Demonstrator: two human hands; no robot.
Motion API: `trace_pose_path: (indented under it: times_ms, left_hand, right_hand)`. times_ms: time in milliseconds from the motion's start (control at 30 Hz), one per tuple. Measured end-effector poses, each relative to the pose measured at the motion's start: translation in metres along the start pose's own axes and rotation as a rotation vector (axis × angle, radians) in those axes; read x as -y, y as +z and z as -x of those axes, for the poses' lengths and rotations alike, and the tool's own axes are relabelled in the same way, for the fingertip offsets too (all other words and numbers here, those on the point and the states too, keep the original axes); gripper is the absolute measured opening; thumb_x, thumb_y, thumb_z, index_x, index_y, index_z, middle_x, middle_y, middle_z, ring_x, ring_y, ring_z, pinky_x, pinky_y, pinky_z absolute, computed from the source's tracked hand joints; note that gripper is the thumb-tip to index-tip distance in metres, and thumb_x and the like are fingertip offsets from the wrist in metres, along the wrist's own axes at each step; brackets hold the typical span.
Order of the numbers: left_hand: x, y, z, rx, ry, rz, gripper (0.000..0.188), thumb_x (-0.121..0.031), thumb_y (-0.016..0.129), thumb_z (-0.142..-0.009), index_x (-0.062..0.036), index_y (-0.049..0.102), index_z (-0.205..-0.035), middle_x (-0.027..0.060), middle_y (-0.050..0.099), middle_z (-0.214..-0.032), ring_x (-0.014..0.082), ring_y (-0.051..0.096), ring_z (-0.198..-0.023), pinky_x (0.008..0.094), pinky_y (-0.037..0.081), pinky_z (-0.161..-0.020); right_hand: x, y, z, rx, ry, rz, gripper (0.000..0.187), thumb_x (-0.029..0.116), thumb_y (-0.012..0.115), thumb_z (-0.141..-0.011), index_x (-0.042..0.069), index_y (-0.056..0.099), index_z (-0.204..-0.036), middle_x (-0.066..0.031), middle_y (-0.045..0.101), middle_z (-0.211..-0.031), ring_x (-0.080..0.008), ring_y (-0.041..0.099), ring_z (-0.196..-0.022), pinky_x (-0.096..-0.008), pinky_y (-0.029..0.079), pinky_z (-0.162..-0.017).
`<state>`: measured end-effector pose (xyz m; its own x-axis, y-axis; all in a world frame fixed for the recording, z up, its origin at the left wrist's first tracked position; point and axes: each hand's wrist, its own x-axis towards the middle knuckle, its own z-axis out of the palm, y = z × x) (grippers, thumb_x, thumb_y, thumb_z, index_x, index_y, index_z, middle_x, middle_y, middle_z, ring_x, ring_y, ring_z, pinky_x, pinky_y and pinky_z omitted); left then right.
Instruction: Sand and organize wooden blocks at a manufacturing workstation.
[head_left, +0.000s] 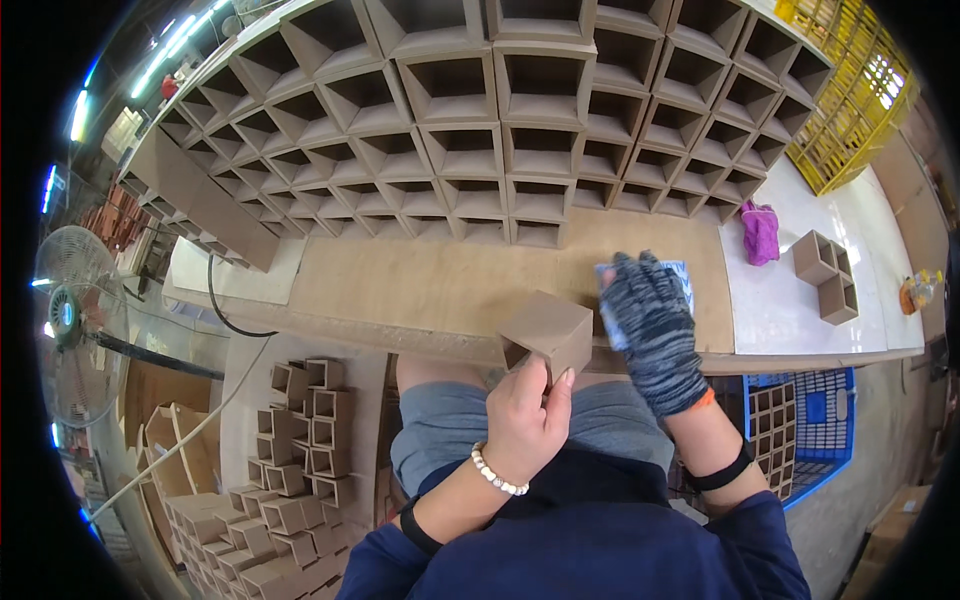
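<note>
the bare left hand [535, 405] pinches a brown square box [555, 325], thumb and fingers on its near end, over the front edge of the wooden table [430, 280]. the gloved right hand [655, 330] lies on a blue-and-white sheet [615, 322] just beside it; you cannot tell if it grips. the box looks light, stiff and not slippery, but its thin rims might chip. the flat sides seem best to hold.

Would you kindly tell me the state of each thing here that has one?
Brown square box: held, tilted.
Bare left grip: pinching that box.
Blue-and-white printed sheet: partly covered.
Gloved right grip: over that sheet, closure unclear.
Stacked brown square boxes: openings facing the camera.
Purple cloth: bunched.
Blue plastic crate: loaded.
Grey wire-caged fan: upright, spin unclear.
</note>
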<state>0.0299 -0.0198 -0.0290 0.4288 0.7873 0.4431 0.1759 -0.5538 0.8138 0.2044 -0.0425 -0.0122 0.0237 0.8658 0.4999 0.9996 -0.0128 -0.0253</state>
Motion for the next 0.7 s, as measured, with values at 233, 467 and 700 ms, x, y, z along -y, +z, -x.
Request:
trace_pose_path:
  times_ms: [233, 467, 700]
  left_hand:
    - [0.004, 0.001, 0.002, -0.131, 0.182, -0.019, 0.011, -0.006, 0.057, -0.080, 0.0012, 0.050, -0.084, 0.0137, 0.051, -0.059, 0.0292, 0.051, -0.051, 0.0353, 0.041, -0.047]
    - [-0.003, -0.006, 0.002, 0.113, -0.066, -0.038, 0.024, -0.003, 0.057, -0.081, 0.0030, 0.052, -0.104, 0.0140, 0.064, -0.081, 0.0236, 0.064, -0.069, 0.0264, 0.048, -0.061]
    - [-0.003, -0.004, -0.002, 0.045, 0.100, -0.089, 0.018, 0.001, 0.058, -0.071, 0.0016, 0.051, -0.088, 0.0142, 0.053, -0.062, 0.0316, 0.053, -0.054, 0.0392, 0.041, -0.049]
  right_hand:
    - [0.042, -0.030, -0.004, -0.009, -0.339, -0.380, 0.051, 0.018, 0.061, -0.065, 0.000, 0.053, -0.112, -0.0189, 0.053, -0.113, -0.0324, 0.051, -0.106, -0.0453, 0.034, -0.096]
    - [0.041, -0.037, -0.003, 0.009, -0.269, -0.213, 0.046, 0.016, 0.053, -0.075, -0.001, 0.049, -0.117, -0.0185, 0.053, -0.115, -0.0312, 0.052, -0.107, -0.0402, 0.036, -0.096]
    - [0.043, -0.035, -0.008, 0.057, -0.218, -0.296, 0.043, 0.015, 0.053, -0.075, -0.001, 0.052, -0.114, -0.0156, 0.054, -0.113, -0.0302, 0.053, -0.104, -0.0426, 0.038, -0.092]
